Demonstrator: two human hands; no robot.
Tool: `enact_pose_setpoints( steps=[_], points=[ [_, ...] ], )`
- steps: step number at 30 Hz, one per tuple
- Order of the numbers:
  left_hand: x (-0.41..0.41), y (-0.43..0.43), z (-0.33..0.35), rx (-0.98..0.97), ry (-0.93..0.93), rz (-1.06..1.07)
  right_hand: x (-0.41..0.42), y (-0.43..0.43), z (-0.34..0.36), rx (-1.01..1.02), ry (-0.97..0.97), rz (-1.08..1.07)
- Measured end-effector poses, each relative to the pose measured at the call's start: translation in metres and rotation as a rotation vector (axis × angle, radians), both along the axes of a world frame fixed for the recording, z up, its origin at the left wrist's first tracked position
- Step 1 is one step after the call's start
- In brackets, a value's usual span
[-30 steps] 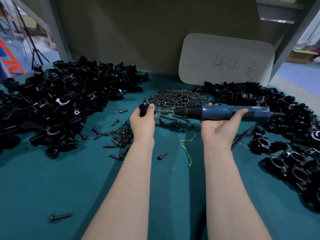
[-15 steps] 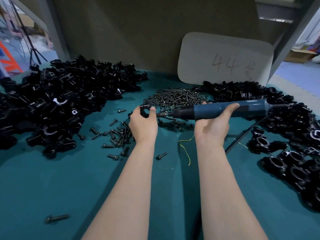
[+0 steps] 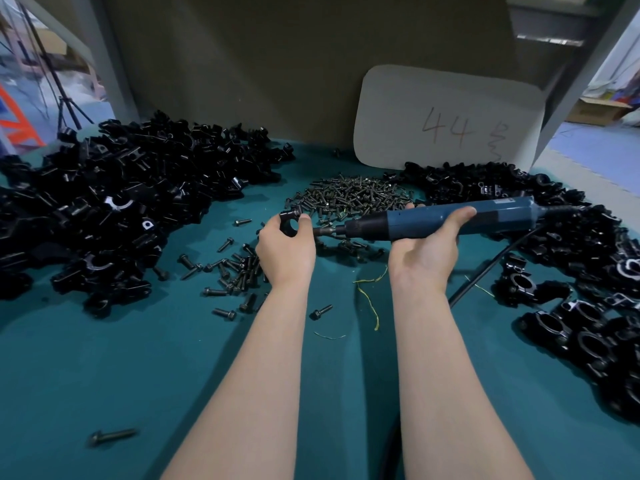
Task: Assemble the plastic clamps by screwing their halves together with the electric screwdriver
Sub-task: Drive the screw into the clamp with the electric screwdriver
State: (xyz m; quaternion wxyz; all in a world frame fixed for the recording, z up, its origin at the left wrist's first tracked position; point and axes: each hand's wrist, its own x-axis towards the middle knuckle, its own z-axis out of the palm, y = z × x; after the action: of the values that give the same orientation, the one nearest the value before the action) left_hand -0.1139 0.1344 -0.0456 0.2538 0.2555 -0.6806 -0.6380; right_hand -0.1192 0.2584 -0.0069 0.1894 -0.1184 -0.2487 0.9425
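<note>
Left hand (image 3: 285, 251) curled round a small black clamp (image 3: 290, 221), pinched between thumb and fingertips above the green table (image 3: 104, 375). Just right of it, tip of the blue screwdriver (image 3: 450, 221), gripped in the right hand's (image 3: 424, 251) curled fingers.

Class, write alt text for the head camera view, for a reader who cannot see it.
A person's left hand holds a black clamp while the right hand aims a blue electric screwdriver at it, above a teal table with piles of black clamp parts and screws.
</note>
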Motion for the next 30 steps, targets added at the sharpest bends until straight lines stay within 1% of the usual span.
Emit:
enact_pose_setpoints(
  steps=[5,16,24,28,30],
  points=[
    [-0.002,-0.001,0.0,0.091,-0.006,0.004,0.001,-0.001,0.001,0.003,0.013,0.001],
    [-0.002,-0.001,0.0,0.153,0.019,-0.018,0.004,-0.005,0.005,0.043,0.042,0.016],
    [-0.002,0.002,0.005,0.325,0.069,-0.075,0.012,-0.003,0.029,0.155,0.151,0.03],
    [-0.001,0.001,0.004,0.343,0.069,-0.089,0.016,-0.005,0.038,0.188,0.182,0.062],
    [-0.001,0.001,0.004,0.307,0.05,-0.104,0.018,-0.005,0.041,0.197,0.207,0.079]
  ],
)
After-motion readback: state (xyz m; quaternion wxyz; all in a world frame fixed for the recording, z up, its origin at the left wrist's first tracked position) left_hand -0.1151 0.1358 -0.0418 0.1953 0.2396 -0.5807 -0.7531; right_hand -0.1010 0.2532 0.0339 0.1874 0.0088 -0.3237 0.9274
